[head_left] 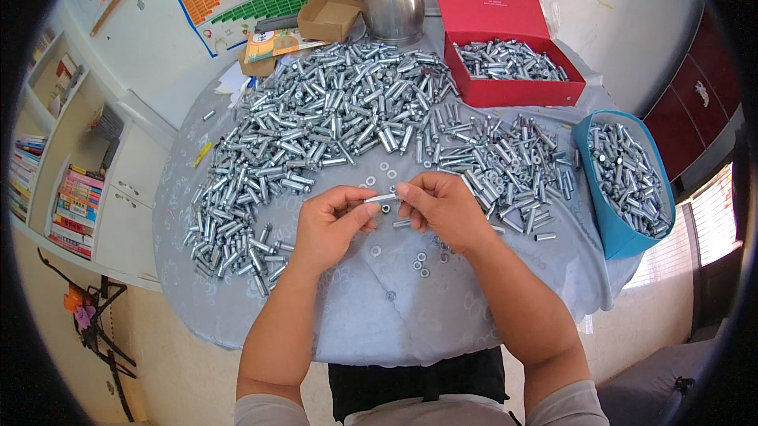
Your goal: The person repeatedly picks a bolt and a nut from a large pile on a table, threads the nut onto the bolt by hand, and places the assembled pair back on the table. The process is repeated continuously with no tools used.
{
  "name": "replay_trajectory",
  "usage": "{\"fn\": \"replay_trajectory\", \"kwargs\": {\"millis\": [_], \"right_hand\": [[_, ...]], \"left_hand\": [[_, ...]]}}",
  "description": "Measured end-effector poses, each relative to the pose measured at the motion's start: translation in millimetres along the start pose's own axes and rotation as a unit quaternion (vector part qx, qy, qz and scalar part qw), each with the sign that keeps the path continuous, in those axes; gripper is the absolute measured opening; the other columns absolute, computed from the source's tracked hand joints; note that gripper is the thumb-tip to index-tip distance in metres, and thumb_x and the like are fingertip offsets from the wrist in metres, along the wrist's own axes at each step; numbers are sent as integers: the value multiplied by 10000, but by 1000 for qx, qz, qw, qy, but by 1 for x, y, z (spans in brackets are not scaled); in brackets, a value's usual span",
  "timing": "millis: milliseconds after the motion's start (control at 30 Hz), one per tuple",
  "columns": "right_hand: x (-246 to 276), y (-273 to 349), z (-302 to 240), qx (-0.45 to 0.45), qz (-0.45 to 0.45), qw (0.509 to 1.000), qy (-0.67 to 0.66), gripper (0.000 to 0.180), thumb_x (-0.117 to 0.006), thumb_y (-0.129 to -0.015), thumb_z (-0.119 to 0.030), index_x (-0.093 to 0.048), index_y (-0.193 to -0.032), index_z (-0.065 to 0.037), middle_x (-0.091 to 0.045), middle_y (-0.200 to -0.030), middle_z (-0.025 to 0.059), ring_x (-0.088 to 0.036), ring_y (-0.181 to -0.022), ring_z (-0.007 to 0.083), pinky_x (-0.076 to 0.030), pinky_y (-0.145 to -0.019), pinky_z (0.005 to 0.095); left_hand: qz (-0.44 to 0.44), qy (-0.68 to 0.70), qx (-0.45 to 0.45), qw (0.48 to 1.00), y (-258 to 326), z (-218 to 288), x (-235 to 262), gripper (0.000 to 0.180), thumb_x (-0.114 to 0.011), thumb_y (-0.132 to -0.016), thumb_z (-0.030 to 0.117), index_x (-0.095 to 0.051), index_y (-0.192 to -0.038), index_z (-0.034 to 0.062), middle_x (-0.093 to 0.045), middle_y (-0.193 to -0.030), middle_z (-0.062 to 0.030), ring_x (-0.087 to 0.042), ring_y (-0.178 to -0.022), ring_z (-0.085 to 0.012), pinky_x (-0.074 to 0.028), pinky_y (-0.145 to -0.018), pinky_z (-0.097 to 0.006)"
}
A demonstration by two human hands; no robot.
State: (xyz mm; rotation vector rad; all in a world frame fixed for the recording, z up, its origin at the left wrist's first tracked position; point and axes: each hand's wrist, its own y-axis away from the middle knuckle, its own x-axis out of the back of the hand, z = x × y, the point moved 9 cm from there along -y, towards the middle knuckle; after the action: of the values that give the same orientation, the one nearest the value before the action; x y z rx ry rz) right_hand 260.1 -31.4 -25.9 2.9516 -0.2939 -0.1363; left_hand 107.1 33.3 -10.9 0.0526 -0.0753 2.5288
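Note:
Between both hands, above the middle of the table, a silver sleeve anchor bolt (380, 198) lies nearly level. My left hand (335, 219) pinches its left end between thumb and fingers. At its right end, the thumb and forefinger of my right hand (442, 206) are closed on it; fingers partly hide that end. Loose nuts and washers (371, 181) lie just beyond the hands, and several nuts (422, 262) sit nearer, by my right wrist. A large heap of similar anchor bolts (332, 102) spreads across the far and left side. A smaller heap of metal parts (505, 161) lies to the right.
An open red box (517, 93) of metal parts stands at the far right, near a teal bin (624, 246) filled with bolts. A metal canister (391, 3), a cardboard box (330, 15) and a yellow marker (203, 153) are on the cloth-covered table (355, 323). Shelves (71, 150) stand left.

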Motion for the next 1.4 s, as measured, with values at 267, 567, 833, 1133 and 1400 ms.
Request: {"fn": "replay_trajectory", "kwargs": {"millis": [267,567,833,1133,1400], "right_hand": [[-1,-1,-8,67,9,998,3,152,-639,-925,-145,-643,-924,6,-648,-753,27,-574,-637,76,-473,-577,227],[-1,6,-20,153,61,986,11,204,-687,-865,-84,-640,-1047,-4,-643,-834,29,-583,-695,74,-474,-599,228],[0,-3,-7,118,0,993,-1,262,-705,-863,-134,-638,-1087,-17,-652,-853,46,-581,-678,79,-470,-593,232],[-3,0,-13,128,11,991,33,272,-657,-908,-189,-632,-1102,0,-655,-898,49,-576,-689,73,-472,-597,229],[-4,4,-18,103,14,995,-9,253,-640,-915,-180,-632,-1089,3,-649,-831,37,-552,-652,70,-457,-564,231]], "left_hand": [[-7,45,21,999,0,-3,0,178,-663,-894,70,-670,-1033,-41,-700,-845,-103,-678,-699,-156,-566,-626,-269],[5,96,44,994,-2,-7,4,150,-655,-905,90,-666,-986,-35,-686,-798,-101,-663,-646,-168,-566,-600,-284],[-3,101,34,994,-6,-13,0,158,-662,-902,94,-661,-1001,-30,-682,-817,-99,-658,-649,-164,-564,-602,-282],[4,98,41,994,-4,-9,2,165,-666,-903,118,-661,-993,-20,-684,-820,-104,-658,-651,-165,-562,-590,-286],[13,104,33,994,-5,-10,4,157,-663,-900,119,-661,-989,-11,-681,-802,-98,-657,-633,-161,-561,-571,-281]]}}
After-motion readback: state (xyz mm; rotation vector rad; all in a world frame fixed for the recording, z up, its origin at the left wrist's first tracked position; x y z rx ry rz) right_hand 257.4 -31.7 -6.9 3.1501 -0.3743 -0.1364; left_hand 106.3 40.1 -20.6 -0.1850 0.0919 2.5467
